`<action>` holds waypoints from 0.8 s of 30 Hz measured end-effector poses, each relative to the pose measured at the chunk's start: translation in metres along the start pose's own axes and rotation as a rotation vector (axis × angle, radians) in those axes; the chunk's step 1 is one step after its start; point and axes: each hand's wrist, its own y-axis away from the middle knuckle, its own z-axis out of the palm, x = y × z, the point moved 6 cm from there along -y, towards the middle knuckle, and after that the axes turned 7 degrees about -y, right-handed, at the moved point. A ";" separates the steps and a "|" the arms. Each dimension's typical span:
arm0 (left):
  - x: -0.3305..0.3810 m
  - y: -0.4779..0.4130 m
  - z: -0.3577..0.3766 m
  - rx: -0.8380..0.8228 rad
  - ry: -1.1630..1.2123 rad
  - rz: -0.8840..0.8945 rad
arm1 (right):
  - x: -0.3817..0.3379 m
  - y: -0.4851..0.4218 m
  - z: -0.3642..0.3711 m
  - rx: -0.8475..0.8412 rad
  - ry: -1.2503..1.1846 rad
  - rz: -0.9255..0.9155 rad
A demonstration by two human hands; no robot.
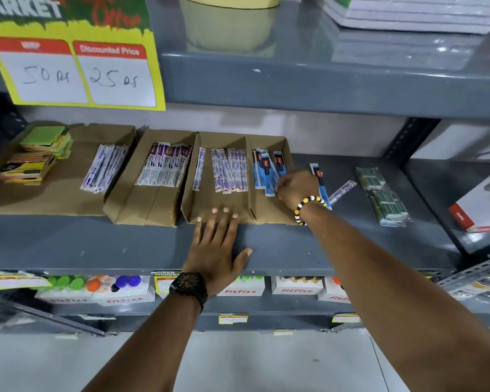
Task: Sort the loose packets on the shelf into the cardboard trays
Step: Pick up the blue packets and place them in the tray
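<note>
Several cardboard trays stand side by side on the grey shelf. The rightmost compartment holds blue packets. My right hand, with a bead bracelet, reaches into that compartment and its fingers pinch a blue packet at the stack's right edge. My left hand lies flat and open on the shelf, fingertips against the front wall of the tray with white-and-blue packets. Loose on the shelf right of the trays lie a blue packet and a clear pen-like packet.
A tray of purple-and-white packets and a flat cardboard sheet with white packets and sticky-note pads lie to the left. Green packs and a white-red box are at the right. A yellow price sign hangs above.
</note>
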 end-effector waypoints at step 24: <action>0.002 -0.002 0.000 0.026 -0.027 0.045 | 0.119 0.017 -0.061 0.146 0.199 0.294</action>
